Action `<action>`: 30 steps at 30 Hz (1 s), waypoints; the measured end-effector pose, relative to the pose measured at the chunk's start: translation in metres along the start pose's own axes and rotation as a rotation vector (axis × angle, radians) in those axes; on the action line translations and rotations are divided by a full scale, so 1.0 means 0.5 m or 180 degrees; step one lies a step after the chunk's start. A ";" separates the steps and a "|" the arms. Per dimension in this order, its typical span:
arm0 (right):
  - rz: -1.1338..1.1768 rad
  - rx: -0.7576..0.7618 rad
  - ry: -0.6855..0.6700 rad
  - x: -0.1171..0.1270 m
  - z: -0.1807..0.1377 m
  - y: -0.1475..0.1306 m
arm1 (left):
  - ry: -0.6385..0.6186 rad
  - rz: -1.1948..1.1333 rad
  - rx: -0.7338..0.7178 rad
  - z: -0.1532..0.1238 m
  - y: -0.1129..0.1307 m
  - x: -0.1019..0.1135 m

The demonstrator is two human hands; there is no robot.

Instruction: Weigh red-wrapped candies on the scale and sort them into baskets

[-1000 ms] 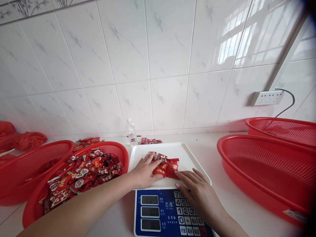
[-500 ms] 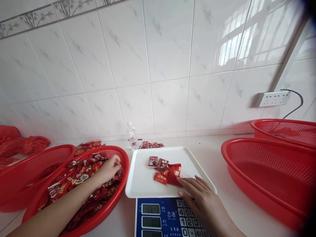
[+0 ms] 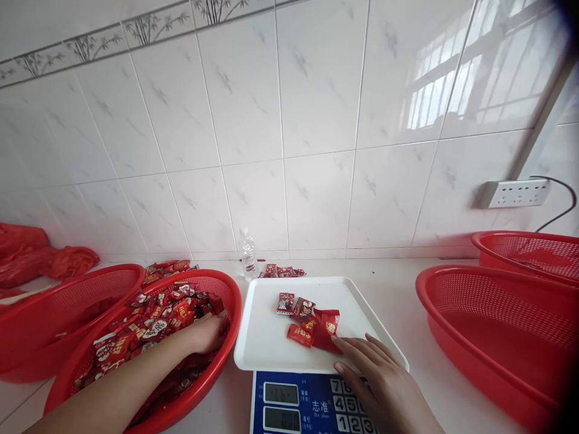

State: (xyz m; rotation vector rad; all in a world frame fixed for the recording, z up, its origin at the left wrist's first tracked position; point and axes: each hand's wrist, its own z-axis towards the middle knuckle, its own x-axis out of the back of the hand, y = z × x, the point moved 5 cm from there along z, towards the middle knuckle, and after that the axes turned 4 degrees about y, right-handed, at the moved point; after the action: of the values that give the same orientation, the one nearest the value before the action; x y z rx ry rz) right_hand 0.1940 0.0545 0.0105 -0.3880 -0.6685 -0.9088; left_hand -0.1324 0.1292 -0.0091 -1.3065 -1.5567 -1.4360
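My left hand (image 3: 208,333) reaches into a red basket (image 3: 228,288) heaped with red candy packets (image 3: 154,316); its fingers curl down among them, what they grip is hidden. My right hand (image 3: 377,377) lies flat with fingers spread on the near right corner of the white scale tray (image 3: 266,337), fingertips touching a small red bag (image 3: 326,325). A few candy packets (image 3: 296,307) lie on the tray beside the bag. The blue scale panel (image 3: 307,404) shows below the tray.
A second red basket (image 3: 67,301) sits far left, with red bags (image 3: 40,256) behind it. Two large red baskets (image 3: 497,325) stand at right. A small water bottle (image 3: 248,253) and loose candies (image 3: 280,271) lie by the tiled wall. A power strip (image 3: 515,193) hangs on the wall.
My left hand left the tray, moved into the candy basket, and has sunk deeper among the packets. My right hand stays at the tray's corner.
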 end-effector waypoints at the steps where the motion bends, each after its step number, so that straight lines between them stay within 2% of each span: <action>1: -0.0006 0.0007 0.0013 0.001 0.000 0.000 | -0.0015 0.0061 0.0009 0.002 -0.003 -0.001; 7: 0.0033 -0.0016 -0.0004 0.000 -0.002 -0.001 | -0.0035 0.0338 0.0157 0.004 -0.014 0.007; 16: -0.0084 0.0083 0.0102 0.000 -0.002 0.000 | -0.0111 0.0641 0.0398 -0.018 -0.030 0.070; 19: -0.0101 0.0116 0.0096 -0.001 -0.003 -0.001 | -0.0202 0.0658 0.0312 -0.017 -0.032 0.063; 24: -0.0053 0.0066 0.0126 -0.002 -0.004 -0.001 | -0.0308 0.0724 0.0172 0.001 -0.015 0.026; 30: -0.0021 0.0068 0.0115 -0.001 -0.004 0.000 | -0.0041 0.0823 0.0135 0.008 -0.003 -0.002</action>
State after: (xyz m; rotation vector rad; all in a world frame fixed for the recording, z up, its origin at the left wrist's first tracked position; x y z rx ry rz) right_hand 0.1942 0.0537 0.0088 -0.3496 -0.6462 -0.9123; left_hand -0.1328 0.1331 -0.0113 -1.4353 -1.3612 -1.2292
